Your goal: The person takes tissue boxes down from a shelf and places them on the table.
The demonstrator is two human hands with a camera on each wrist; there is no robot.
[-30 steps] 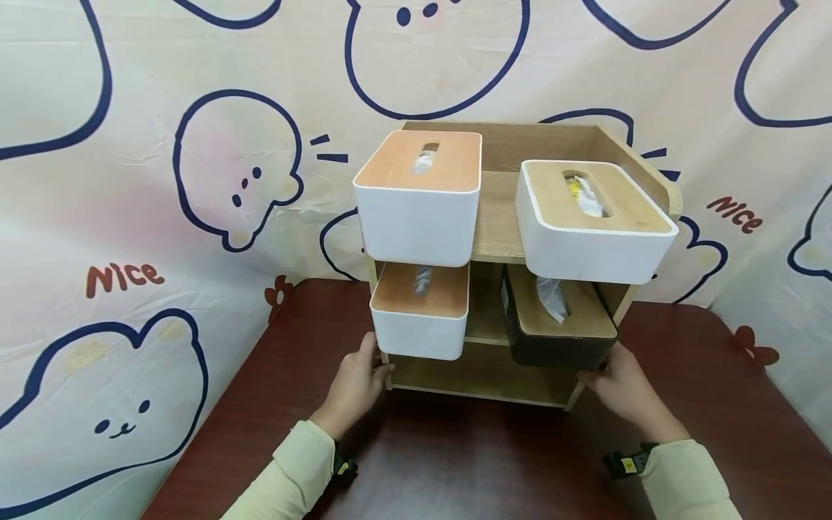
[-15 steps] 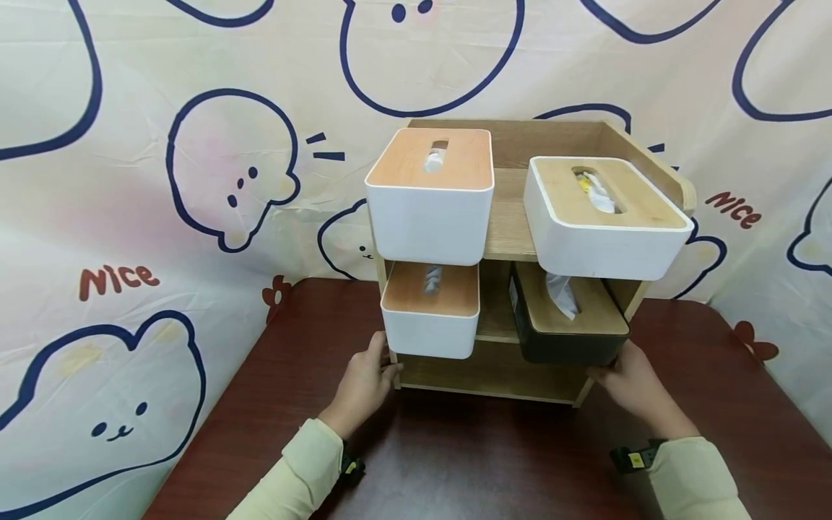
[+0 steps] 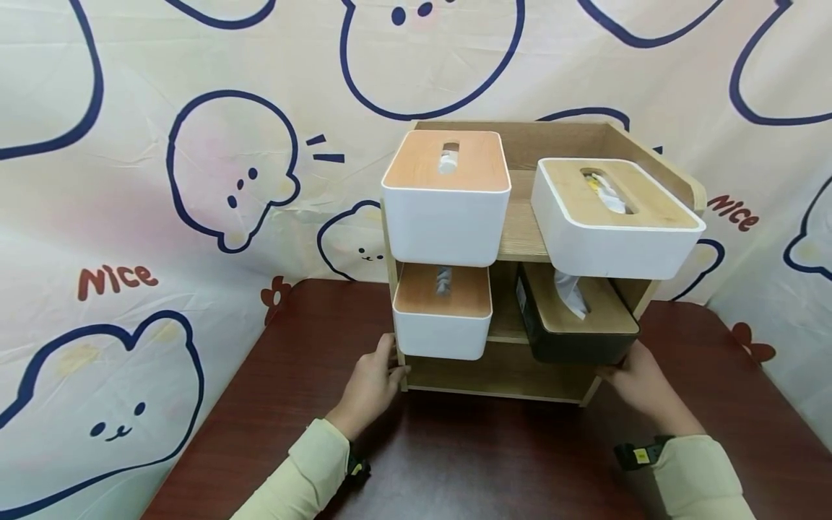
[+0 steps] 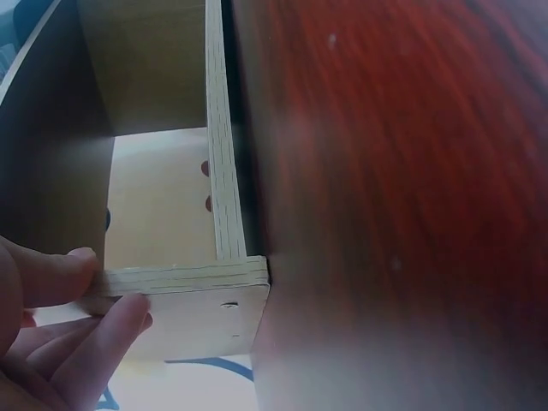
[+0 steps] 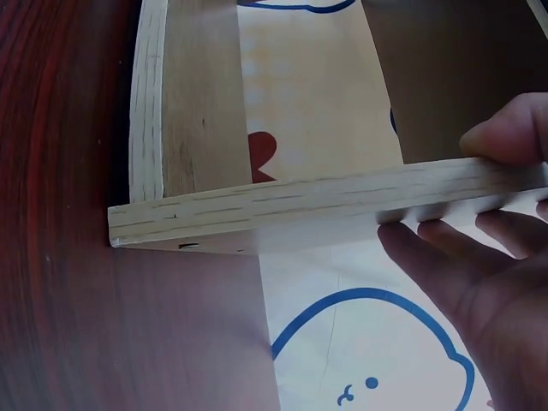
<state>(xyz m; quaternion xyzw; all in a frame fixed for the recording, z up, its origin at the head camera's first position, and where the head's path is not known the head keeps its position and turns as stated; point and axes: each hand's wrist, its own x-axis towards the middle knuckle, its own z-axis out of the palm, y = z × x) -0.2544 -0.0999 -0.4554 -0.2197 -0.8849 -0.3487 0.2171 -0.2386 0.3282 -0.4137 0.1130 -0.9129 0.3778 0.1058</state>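
A light wooden shelf unit [image 3: 526, 245] stands on the table, its side panels held low down by both hands. My left hand [image 3: 370, 383] grips the left side panel [image 4: 184, 278], thumb inside and fingers outside. On the other side my right hand [image 3: 643, 379] pinches the right side panel [image 5: 282, 201] the same way, below a dark tissue box [image 3: 578, 347]. On the top shelf sit a tall white tissue box [image 3: 445, 224] at left and a wider white tissue box [image 3: 617, 249] at right. A smaller white tissue box [image 3: 442, 336] stands on the middle shelf.
The dark red wooden table [image 3: 481, 462] spreads around the unit. Behind it hangs a pale curtain [image 3: 234, 173] with blue cartoon outlines. The boxes jut forward past the shelf fronts, and the bottom shelf [image 3: 494, 372] lies beneath them.
The shelf unit, with its tissue boxes, has shifted a little to the right in the head view. Both hands have moved along with it, keeping their grip on the side panels.
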